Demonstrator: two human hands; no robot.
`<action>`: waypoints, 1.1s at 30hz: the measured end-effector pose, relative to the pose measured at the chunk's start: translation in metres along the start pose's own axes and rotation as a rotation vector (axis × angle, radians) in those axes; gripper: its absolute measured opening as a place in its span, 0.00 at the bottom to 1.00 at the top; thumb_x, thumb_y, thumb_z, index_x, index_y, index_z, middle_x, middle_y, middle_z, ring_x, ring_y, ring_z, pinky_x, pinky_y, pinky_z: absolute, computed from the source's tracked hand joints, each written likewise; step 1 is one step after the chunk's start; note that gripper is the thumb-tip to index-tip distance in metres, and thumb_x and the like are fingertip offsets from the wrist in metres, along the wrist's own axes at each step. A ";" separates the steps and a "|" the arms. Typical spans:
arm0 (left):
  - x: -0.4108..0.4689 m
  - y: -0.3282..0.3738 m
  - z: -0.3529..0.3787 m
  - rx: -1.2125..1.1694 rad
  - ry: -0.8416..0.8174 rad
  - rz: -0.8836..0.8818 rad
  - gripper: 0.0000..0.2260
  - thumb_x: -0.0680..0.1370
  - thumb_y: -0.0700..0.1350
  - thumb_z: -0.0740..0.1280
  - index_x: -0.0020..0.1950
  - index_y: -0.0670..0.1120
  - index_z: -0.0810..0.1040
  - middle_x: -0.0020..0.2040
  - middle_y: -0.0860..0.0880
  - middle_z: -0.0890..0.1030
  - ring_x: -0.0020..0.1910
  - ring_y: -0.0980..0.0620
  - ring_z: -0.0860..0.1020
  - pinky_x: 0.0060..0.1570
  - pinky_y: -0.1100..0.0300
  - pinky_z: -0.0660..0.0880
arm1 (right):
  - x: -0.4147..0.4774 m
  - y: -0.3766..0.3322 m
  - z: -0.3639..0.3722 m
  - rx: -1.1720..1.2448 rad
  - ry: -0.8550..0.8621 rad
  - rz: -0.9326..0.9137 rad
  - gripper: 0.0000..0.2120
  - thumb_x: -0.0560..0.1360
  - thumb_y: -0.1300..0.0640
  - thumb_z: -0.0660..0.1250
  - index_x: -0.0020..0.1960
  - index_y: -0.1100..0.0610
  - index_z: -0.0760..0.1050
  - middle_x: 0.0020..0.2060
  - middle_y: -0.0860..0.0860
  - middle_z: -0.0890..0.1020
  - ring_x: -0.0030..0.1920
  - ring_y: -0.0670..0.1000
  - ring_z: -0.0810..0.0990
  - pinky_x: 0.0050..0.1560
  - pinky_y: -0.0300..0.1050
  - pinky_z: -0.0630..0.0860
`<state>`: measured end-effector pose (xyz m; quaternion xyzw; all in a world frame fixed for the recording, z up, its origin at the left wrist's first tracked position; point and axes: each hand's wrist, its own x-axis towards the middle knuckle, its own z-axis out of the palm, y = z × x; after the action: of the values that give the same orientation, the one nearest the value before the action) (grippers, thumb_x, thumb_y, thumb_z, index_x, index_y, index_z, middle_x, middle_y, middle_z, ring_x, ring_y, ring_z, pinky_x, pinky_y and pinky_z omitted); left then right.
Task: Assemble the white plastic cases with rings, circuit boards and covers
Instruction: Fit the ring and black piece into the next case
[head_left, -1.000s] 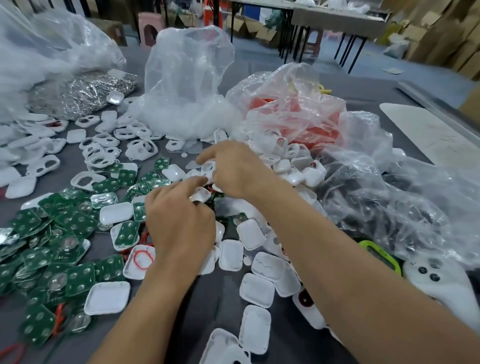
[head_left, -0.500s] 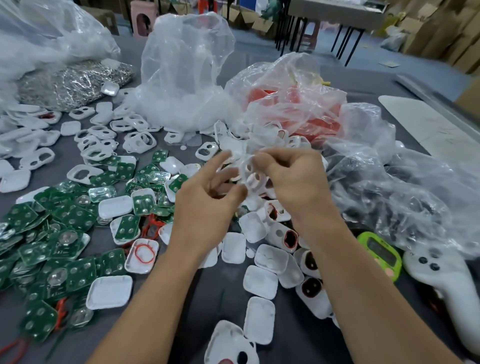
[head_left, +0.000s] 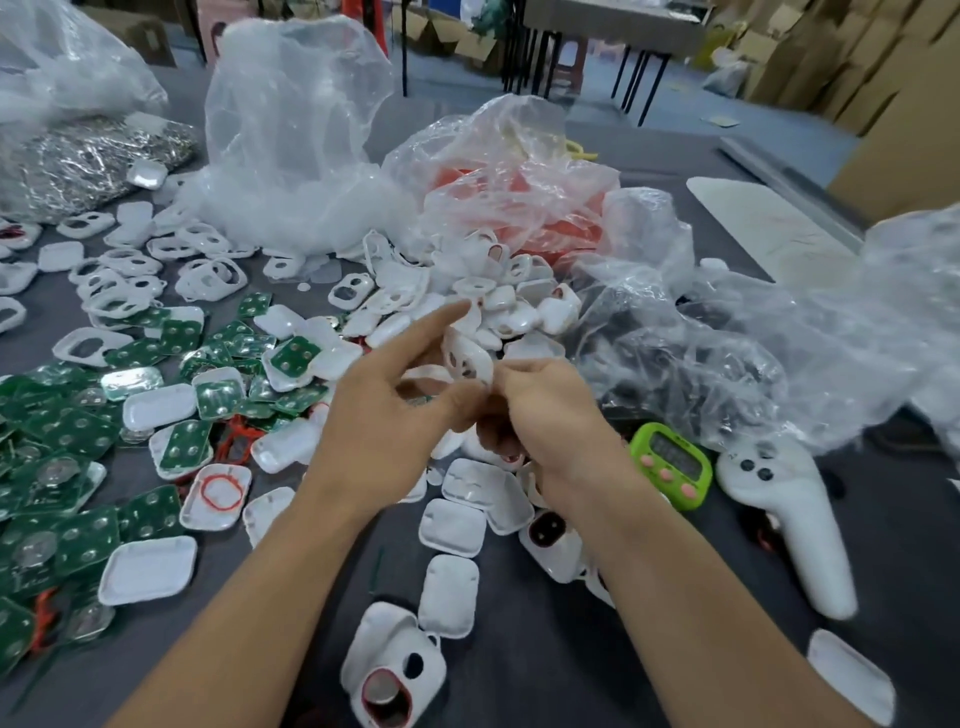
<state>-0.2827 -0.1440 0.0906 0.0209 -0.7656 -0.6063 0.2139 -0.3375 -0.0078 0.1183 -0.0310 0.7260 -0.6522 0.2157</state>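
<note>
White plastic case (head_left: 467, 358) held up in mid-air over the middle of the grey surface (head_left: 519, 649), pinched between both hands. Starting at the far left: green circuit boards (head_left: 67, 431) heaped and overlapping, some seated in shallow white trays; behind them, white covers (head_left: 114, 296) with cut-out windows, and farther back a bag of silvery foil pieces (head_left: 93, 161). Nearer the front, a white tray (head_left: 189, 519) with a red ring (head_left: 222, 492) lying inside, left of the left wrist. At the back, a tall clear bag (head_left: 291, 145) of white pieces. Next, the left hand (head_left: 384, 431): index finger straight and pointing away, thumb and lower fingers curled in a narrow grip at the case's lower edge (exact contact blurred). Against it, the right hand (head_left: 550, 410), grip tight, fingertips pinching the same lower edge from the right. Behind the hands, a red-tinted bag (head_left: 519, 192), with a loose pile of white cases (head_left: 509, 301) between it and the held case. Right of the right wrist, a green timer (head_left: 670, 462) flat on the surface, then a white handheld controller (head_left: 789, 525) just beside it, crumpled clear plastic (head_left: 779, 338) behind both.
</note>
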 end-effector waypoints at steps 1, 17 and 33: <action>0.002 -0.001 -0.001 -0.041 0.052 -0.022 0.25 0.73 0.44 0.75 0.66 0.65 0.77 0.47 0.60 0.84 0.48 0.60 0.82 0.48 0.68 0.78 | -0.002 0.001 -0.007 -0.058 0.032 -0.037 0.19 0.79 0.61 0.64 0.31 0.56 0.82 0.30 0.53 0.84 0.25 0.50 0.74 0.24 0.41 0.69; 0.027 -0.007 -0.064 -0.822 0.603 -0.500 0.17 0.85 0.54 0.60 0.51 0.43 0.82 0.44 0.44 0.86 0.30 0.54 0.78 0.30 0.65 0.77 | 0.036 -0.020 0.058 -0.868 -0.127 -0.413 0.15 0.77 0.65 0.64 0.52 0.50 0.86 0.49 0.48 0.87 0.48 0.47 0.84 0.53 0.42 0.81; 0.023 -0.012 -0.063 -0.584 0.447 -0.485 0.28 0.86 0.59 0.52 0.47 0.45 0.86 0.30 0.46 0.77 0.23 0.53 0.65 0.22 0.63 0.60 | 0.068 -0.021 0.068 -0.583 0.094 -0.453 0.12 0.75 0.67 0.70 0.45 0.52 0.87 0.39 0.46 0.87 0.43 0.45 0.85 0.49 0.37 0.80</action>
<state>-0.2841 -0.2122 0.0973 0.2696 -0.4699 -0.8105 0.2227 -0.3802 -0.0971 0.1160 -0.2209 0.8651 -0.4501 0.0144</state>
